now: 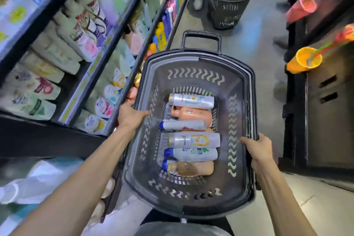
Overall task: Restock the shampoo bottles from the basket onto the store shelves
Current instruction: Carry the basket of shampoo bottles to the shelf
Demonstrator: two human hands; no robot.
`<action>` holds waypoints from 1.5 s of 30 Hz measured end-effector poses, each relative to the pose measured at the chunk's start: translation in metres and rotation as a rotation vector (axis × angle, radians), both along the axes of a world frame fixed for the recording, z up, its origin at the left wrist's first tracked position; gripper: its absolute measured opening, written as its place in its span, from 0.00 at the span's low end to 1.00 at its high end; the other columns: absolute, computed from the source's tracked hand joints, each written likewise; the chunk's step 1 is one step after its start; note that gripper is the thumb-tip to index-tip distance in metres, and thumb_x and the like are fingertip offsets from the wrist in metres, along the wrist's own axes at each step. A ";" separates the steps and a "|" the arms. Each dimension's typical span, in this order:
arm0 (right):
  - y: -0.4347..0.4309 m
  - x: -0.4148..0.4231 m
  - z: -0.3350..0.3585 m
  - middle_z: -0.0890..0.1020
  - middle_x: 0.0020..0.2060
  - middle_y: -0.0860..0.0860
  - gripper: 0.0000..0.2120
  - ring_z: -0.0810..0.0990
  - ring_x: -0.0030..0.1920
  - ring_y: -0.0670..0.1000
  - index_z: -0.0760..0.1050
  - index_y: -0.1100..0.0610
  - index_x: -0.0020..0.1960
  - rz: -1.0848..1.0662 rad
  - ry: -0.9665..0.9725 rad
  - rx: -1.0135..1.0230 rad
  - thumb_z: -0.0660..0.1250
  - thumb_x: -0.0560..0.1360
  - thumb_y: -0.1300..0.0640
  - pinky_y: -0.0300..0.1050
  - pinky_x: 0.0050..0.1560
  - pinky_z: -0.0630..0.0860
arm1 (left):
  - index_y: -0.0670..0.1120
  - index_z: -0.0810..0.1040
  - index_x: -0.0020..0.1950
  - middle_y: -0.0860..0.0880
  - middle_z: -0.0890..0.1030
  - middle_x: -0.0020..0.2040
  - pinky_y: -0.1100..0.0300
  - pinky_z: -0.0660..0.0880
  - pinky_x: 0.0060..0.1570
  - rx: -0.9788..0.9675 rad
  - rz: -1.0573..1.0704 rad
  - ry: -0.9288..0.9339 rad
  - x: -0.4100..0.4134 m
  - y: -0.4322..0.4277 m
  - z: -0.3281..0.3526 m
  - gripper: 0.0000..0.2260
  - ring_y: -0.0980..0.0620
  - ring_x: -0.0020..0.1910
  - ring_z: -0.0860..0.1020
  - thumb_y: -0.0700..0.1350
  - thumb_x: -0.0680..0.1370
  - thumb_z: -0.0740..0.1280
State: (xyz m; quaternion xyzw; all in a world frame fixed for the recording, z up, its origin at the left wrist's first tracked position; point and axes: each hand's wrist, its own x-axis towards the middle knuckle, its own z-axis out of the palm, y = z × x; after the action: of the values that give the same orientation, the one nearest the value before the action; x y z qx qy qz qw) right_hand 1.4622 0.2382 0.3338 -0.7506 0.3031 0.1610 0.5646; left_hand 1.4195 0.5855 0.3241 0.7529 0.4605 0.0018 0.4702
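Stocked shelves (63,48) are located at the far left. The left rim of the basket (193,200) is gripped by the left hand (129,116). The shampoo bottles (193,140) are laid on their sides inside the basket. The right rim is clasped by the right hand (259,148), fingers curled over it

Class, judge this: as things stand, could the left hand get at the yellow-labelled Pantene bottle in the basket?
Probably yes. The yellow-labelled Pantene bottle lies uncovered on top in the open basket, near the left hand; that hand grips the rim, so it must let go first.
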 end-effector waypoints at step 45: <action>0.171 0.263 -0.426 0.84 0.45 0.57 0.18 0.82 0.41 0.56 0.77 0.63 0.55 0.133 0.253 0.118 0.71 0.67 0.75 0.51 0.47 0.80 | 0.40 0.78 0.63 0.44 0.83 0.54 0.45 0.77 0.60 -0.077 0.066 0.188 0.285 0.193 -0.412 0.28 0.43 0.53 0.82 0.36 0.65 0.81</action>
State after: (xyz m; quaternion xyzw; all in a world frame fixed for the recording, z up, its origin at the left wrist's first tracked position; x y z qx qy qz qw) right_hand 1.7254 0.4097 -0.0923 -0.7083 0.3113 0.3088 0.5532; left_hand 1.7049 0.7783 -0.0877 0.7156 0.5266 -0.0711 0.4534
